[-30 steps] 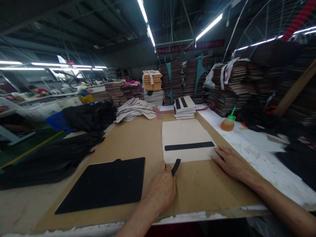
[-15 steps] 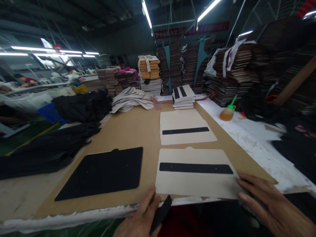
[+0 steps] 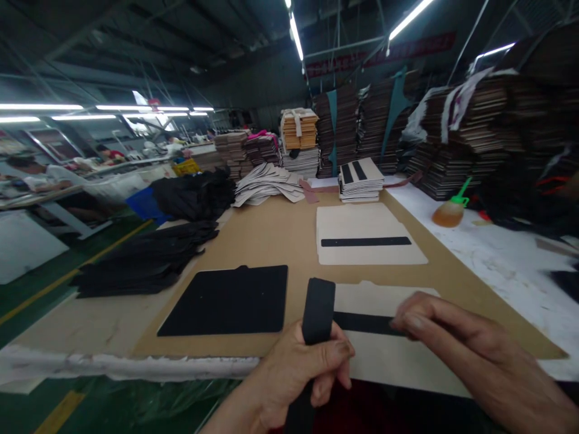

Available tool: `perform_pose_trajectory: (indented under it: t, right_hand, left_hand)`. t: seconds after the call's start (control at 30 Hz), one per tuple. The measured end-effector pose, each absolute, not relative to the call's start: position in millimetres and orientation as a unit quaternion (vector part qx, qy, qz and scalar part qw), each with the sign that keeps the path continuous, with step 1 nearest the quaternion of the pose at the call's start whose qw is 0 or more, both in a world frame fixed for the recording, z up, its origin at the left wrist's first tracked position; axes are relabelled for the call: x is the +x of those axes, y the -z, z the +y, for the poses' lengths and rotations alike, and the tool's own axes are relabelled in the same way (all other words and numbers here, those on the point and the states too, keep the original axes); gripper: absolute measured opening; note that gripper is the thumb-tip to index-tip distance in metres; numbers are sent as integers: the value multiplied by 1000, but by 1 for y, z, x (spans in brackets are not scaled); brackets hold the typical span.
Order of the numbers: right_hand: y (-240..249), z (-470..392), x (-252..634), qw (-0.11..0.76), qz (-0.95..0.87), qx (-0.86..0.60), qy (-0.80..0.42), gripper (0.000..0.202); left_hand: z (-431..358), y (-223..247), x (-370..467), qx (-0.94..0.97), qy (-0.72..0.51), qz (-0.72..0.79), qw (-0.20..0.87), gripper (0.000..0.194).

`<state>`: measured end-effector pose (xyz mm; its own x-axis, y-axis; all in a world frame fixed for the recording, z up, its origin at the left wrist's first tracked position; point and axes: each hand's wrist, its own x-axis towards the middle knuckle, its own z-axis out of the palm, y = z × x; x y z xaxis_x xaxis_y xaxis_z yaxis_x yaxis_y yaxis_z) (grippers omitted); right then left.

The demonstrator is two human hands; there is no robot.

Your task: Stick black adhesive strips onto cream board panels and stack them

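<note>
My left hand (image 3: 307, 371) is wrapped round a black strip (image 3: 319, 310) that stands up out of the fist; it may be a small stack of strips. Behind it lies a cream panel (image 3: 389, 361) with a black strip (image 3: 362, 322) across it. Over the right part of that panel is my right hand (image 3: 434, 325), thumb and forefinger brought together at the strip's right end. Whether something sits in this pinch is hidden. A black panel (image 3: 226, 301) with a small tab lies flat to the left.
Beyond, a cream panel stack (image 3: 362, 217) carries another black strip. Farther back stand a smaller stack (image 3: 360, 187) and fanned cream pieces (image 3: 266, 184). Black cloth pieces (image 3: 145, 259) lie on the left; a green-capped bottle (image 3: 447, 212) of amber liquid stands on the right.
My left hand has risen from the table edge and turned the black strip upright. My right hand has left the panel's right edge and closed over its strip. The view has swung left.
</note>
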<state>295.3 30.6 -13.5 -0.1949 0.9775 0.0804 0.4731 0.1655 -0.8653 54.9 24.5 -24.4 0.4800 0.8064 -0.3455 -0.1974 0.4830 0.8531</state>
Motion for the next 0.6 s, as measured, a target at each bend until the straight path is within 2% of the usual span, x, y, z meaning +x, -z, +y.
perform_pose_trajectory:
  t: [0.07,0.2,0.47,0.53,0.6]
  right_hand:
    - [6,36,271,365,-669,-510,-399,29]
    - [6,39,250,350,-694,-466,-422,43]
    - [16,30,255,427,-742,-430,-287,41]
    - [16,28,254,451,-710,-426,-333,30]
    - [16,26,251,451,-647,-402,-465,19]
  left_hand:
    - [25,28,61,403,-313,385,769,39]
    - [22,23,69,465,-287,415,727,42]
    - [24,28,78,445,-311,456,705,51]
    - [26,29,82,422,-328,461,709,54]
    - [27,28,86,413,-335,456,714,56]
